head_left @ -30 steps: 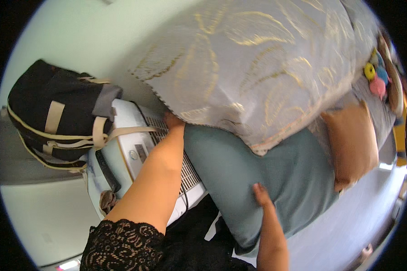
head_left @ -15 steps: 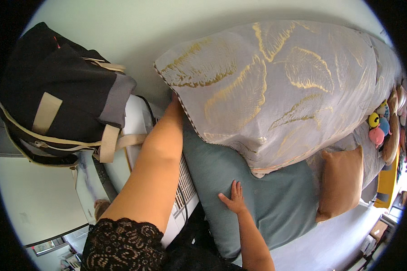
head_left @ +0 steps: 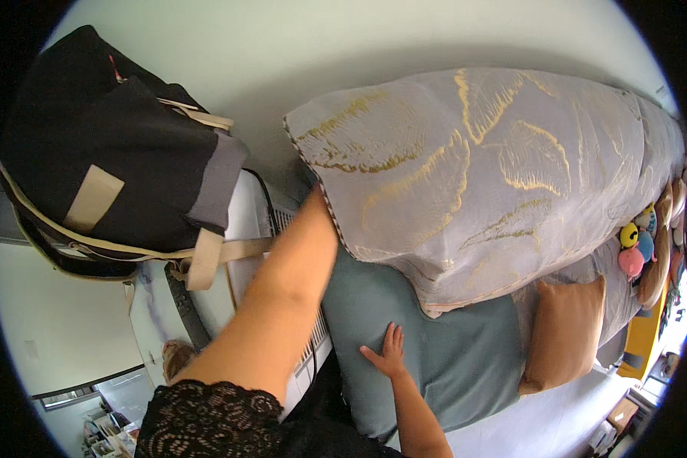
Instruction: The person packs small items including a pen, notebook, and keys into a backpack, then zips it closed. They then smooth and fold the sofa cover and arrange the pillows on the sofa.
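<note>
A large grey cover with gold leaf patterns (head_left: 404,175) and a piped edge lies bunched along the wall, over a dark green padded sheet (head_left: 466,359). My left forearm (head_left: 301,259) stretches up to the cover's near left corner. There my left hand passes behind the piped edge, so its fingers are hidden. Lower down, my right hand (head_left: 385,352) rests on the green sheet, fingers extended and thumb spread, holding nothing.
A black bag with beige straps (head_left: 122,153) stands on a white surface at left. To the right lie a brown cushion (head_left: 565,332) and several small plush toys (head_left: 633,248). A slatted white panel (head_left: 313,336) and a dark cable run beside the bedding.
The whole view has tilted slightly, so the cover and bag sit lower and further right in the picture. Both arms keep much the same place against the bedding.
</note>
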Action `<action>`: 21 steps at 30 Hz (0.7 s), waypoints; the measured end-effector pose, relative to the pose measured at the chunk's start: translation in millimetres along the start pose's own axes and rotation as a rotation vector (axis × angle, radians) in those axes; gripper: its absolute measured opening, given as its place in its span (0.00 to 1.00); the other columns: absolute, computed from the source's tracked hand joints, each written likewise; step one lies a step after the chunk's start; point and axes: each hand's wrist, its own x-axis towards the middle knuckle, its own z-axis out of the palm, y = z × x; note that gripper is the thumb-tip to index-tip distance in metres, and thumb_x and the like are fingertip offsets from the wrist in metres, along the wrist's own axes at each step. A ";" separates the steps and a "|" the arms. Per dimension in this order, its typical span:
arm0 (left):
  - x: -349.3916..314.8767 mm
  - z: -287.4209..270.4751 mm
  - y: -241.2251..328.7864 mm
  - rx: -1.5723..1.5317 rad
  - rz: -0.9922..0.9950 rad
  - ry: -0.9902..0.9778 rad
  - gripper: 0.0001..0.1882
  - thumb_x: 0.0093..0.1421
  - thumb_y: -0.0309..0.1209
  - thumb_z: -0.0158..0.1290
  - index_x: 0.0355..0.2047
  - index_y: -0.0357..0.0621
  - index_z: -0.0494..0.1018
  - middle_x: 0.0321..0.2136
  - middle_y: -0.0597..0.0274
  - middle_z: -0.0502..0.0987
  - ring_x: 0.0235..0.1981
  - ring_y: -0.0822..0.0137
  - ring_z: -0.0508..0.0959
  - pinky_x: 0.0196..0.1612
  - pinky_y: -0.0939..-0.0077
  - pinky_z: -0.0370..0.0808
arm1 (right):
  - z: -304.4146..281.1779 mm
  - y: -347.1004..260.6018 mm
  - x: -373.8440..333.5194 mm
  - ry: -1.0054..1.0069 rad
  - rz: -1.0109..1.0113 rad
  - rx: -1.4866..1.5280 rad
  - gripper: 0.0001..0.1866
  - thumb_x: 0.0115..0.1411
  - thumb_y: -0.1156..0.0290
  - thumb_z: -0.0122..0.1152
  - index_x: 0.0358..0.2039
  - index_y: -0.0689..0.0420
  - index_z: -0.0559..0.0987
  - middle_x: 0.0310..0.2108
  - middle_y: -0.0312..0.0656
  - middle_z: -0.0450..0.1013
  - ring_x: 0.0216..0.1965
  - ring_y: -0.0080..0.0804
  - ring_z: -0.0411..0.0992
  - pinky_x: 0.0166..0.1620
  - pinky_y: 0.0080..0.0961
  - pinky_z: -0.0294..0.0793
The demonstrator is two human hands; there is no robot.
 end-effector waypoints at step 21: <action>-65.6 -82.5 138.4 0.319 0.047 0.211 0.22 0.58 0.36 0.49 0.51 0.40 0.64 0.45 0.49 0.67 0.50 0.50 0.66 0.53 0.55 0.63 | -213.5 -414.9 8.3 1.000 -0.891 -0.798 0.25 0.46 0.61 0.63 0.46 0.53 0.74 0.38 0.46 0.71 0.41 0.44 0.70 0.42 0.37 0.70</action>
